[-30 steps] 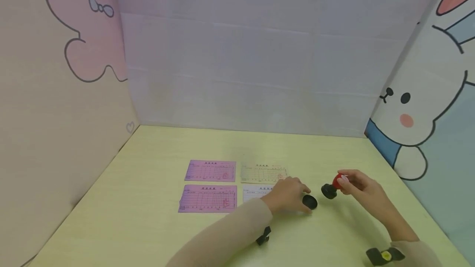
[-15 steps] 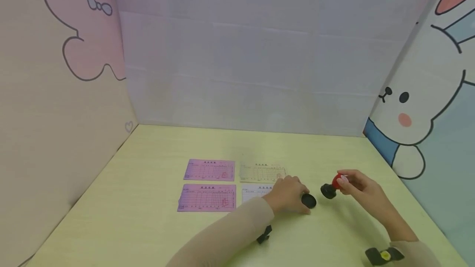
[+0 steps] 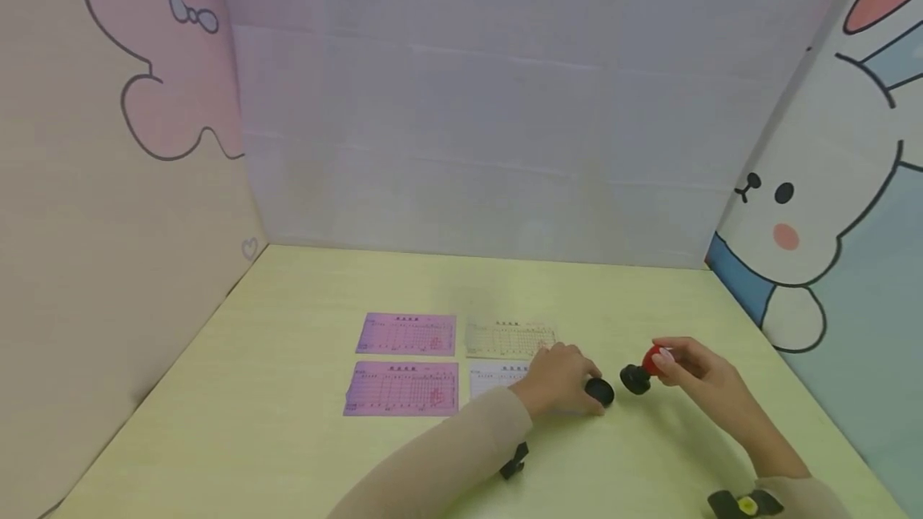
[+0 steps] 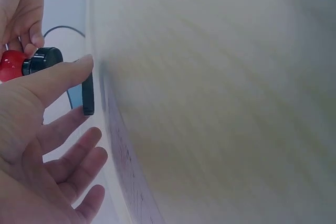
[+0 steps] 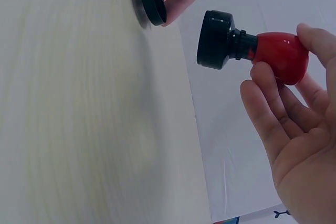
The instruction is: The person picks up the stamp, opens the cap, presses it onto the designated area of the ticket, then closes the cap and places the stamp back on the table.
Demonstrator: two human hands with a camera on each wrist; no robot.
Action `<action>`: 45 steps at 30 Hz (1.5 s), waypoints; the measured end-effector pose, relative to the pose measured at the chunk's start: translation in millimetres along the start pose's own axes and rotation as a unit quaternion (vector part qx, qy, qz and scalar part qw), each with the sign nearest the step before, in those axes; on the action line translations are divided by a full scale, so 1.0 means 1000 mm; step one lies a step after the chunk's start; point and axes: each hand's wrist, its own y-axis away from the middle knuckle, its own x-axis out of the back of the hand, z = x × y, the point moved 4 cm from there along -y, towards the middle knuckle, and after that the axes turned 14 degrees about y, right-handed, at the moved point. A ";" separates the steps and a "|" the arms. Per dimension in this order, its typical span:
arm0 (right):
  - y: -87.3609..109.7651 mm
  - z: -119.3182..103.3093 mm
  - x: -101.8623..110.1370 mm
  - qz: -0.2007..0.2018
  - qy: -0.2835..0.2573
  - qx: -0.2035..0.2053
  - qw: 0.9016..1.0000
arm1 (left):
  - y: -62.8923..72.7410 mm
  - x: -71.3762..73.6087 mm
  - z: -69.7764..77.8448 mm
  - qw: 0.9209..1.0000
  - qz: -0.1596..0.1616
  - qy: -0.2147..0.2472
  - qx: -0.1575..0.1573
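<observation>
My left hand (image 3: 558, 379) pinches the rim of a round black stamp cap (image 3: 600, 392) between thumb and fingers, low over the table at the front right corner of the white slip. In the right wrist view the same cap (image 5: 153, 3) shows as a shallow disc. My right hand (image 3: 710, 391) holds a self-inking stamp by its red knob (image 5: 281, 56), fingertips curled about it. The stamp's black round head (image 5: 214, 40) points left toward the cap, with a gap between the two. Both lie to the right of the paper slips.
On the pale yellow table (image 3: 288, 327) lie two pink printed slips (image 3: 405, 334) (image 3: 401, 388), a cream slip (image 3: 510, 339) and a white slip (image 3: 497, 375) partly covered by my left arm. A pale cloth wall (image 3: 469, 142) stands behind, with cartoon-printed walls at both sides.
My right hand with the stamp has come slightly lower and left, a little nearer the cap. The left hand stays in place with the cap.
</observation>
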 end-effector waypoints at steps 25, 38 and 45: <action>-0.004 -0.018 0.000 0.012 -0.020 0.004 1.000 | 0.010 0.018 -0.021 0.988 0.016 0.151 -0.012; -0.009 -0.023 -0.007 -0.004 -0.054 0.012 0.998 | 0.011 0.027 -0.028 0.980 0.024 0.197 -0.013; -0.009 -0.028 -0.016 -0.029 -0.085 0.010 0.996 | 0.015 0.031 -0.032 0.970 0.028 0.240 -0.017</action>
